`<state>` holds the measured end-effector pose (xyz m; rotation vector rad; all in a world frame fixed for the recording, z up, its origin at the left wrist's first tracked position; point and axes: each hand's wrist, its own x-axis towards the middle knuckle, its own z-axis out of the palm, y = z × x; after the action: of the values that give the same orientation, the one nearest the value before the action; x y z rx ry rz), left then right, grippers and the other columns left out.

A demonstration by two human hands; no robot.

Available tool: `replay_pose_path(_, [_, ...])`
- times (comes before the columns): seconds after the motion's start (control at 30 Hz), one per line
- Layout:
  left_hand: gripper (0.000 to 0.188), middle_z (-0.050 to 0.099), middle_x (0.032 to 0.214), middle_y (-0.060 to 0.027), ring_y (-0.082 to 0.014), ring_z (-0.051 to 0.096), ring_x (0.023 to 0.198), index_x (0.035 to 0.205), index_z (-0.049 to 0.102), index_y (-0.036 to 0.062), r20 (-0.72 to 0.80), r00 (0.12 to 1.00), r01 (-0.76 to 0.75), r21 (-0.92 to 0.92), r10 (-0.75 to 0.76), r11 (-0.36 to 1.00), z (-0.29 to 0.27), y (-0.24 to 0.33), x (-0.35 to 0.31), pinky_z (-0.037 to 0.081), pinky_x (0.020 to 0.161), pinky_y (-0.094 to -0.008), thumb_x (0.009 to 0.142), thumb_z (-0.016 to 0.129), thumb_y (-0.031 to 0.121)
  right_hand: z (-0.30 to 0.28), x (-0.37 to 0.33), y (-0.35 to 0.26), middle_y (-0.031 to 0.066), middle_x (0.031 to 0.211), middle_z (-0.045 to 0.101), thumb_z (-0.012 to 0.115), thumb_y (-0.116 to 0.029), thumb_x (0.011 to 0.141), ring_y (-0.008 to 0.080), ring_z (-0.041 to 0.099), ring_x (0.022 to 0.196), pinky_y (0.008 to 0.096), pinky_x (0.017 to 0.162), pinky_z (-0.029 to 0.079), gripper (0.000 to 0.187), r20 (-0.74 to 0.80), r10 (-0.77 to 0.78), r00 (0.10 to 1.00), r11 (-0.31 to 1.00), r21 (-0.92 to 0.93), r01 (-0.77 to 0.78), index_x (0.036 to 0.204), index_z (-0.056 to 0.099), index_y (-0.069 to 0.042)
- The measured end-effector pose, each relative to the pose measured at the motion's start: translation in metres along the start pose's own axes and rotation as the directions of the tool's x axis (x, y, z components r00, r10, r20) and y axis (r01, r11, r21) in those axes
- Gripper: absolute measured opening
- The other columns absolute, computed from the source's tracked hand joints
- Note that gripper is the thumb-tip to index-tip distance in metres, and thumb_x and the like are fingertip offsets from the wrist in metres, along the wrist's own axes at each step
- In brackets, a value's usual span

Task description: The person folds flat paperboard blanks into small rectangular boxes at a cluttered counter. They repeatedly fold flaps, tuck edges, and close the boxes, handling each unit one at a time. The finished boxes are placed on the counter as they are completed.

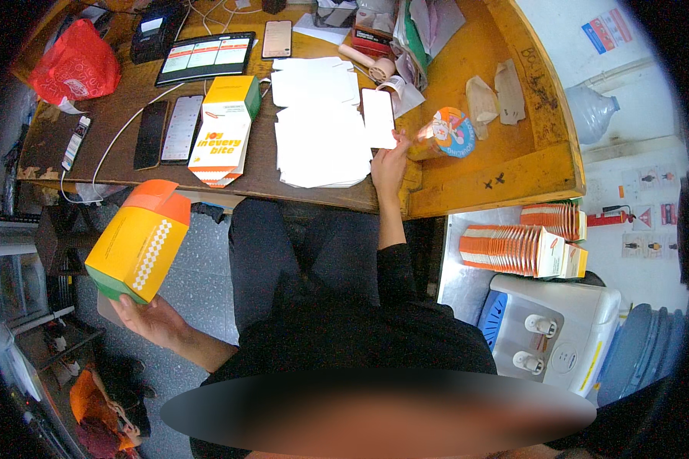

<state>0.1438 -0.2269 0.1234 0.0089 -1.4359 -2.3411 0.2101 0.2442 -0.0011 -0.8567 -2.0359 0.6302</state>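
My left hand (149, 317) holds a yellow food carton (139, 243) with an orange top and a green base. It is tilted above the floor, left of my legs. Behind my fingers pokes a flat greyish corner (107, 307) that I cannot make out. On the desk, my right hand (390, 164) reaches to the lower corner of a phone with a white screen (378, 116), fingertips stretched out at its edge. Left of that phone lies a stack of white notched card blanks (321, 145). Another yellow, white and green carton (226, 134) stands left of the stack.
A lidded cup (452, 131) stands right of my right hand. Farther back are a tablet (207, 57), more phones (182, 128) and a red bag (76, 61). Rows of folded cartons (505, 251) and a water dispenser (547, 333) are at right. Another person (96, 405) is lower left.
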Motion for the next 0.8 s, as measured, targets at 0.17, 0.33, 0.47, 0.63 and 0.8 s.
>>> replay_pose_path(0.17, [0.050, 0.058, 0.126, -0.0161, -0.0225, 0.059, 0.113, 0.139, 0.042, -0.0044, -0.026, 1.000, -0.005, -0.015, 0.004, 1.000, -0.001, -0.001, 0.000, 0.046, 0.095, -0.0376, 0.097, 0.055, 0.020, 0.002, 0.003, -0.002, 0.0303, 0.121, 0.053, 0.048, 0.000, 0.089, 0.0438, 0.051, 0.117, 0.0465, 0.101, 0.040, 0.034, -0.011, -0.085, 0.996, 0.996, 0.029, 0.085, 0.122, 0.047, 0.006])
replay_pose_path(0.33, [0.050, 0.058, 0.126, -0.0160, -0.0220, 0.059, 0.113, 0.139, 0.042, -0.0045, -0.051, 0.998, 0.022, -0.009, -0.022, 1.000, -0.003, -0.002, 0.001, 0.046, 0.094, -0.0374, 0.097, 0.054, 0.020, -0.007, -0.003, -0.008, 0.0275, 0.119, 0.057, 0.048, 0.000, 0.087, 0.0436, 0.054, 0.112, 0.0471, 0.097, 0.042, 0.029, -0.006, 0.064, 0.998, 0.993, 0.103, -0.063, 0.116, 0.050, 0.004])
replay_pose_path(0.47, [0.051, 0.058, 0.126, -0.0160, -0.0220, 0.058, 0.114, 0.139, 0.041, -0.0044, 0.000, 1.000, 0.002, -0.002, -0.002, 1.000, -0.004, -0.002, 0.000, 0.045, 0.095, -0.0375, 0.097, 0.055, 0.021, -0.013, -0.004, -0.012, 0.0242, 0.115, 0.065, 0.044, 0.003, 0.085, 0.0395, 0.060, 0.112, 0.0467, 0.092, 0.047, 0.026, 0.022, 0.043, 0.999, 0.995, -0.086, -0.041, 0.111, 0.044, 0.001])
replay_pose_path(0.63, [0.051, 0.058, 0.126, -0.0161, -0.0220, 0.058, 0.114, 0.139, 0.041, -0.0042, -0.023, 1.000, 0.012, -0.004, -0.012, 1.000, -0.004, -0.002, 0.001, 0.045, 0.095, -0.0376, 0.097, 0.055, 0.021, -0.005, 0.000, -0.011, 0.0261, 0.116, 0.059, 0.053, 0.001, 0.082, 0.0421, 0.056, 0.109, 0.0466, 0.096, 0.043, 0.032, -0.130, -0.111, 0.985, 0.989, 0.084, 0.122, 0.115, 0.053, 0.003])
replay_pose_path(0.8, [0.050, 0.059, 0.126, -0.0159, -0.0222, 0.059, 0.112, 0.138, 0.042, -0.0040, 0.013, 1.000, 0.015, -0.019, -0.015, 1.000, -0.007, -0.004, 0.002, 0.046, 0.095, -0.0368, 0.096, 0.056, 0.020, -0.002, 0.001, -0.004, 0.0286, 0.123, 0.056, 0.050, 0.001, 0.085, 0.0436, 0.053, 0.116, 0.0472, 0.100, 0.040, 0.036, -0.006, -0.083, 0.997, 0.997, 0.006, 0.083, 0.121, 0.050, 0.006])
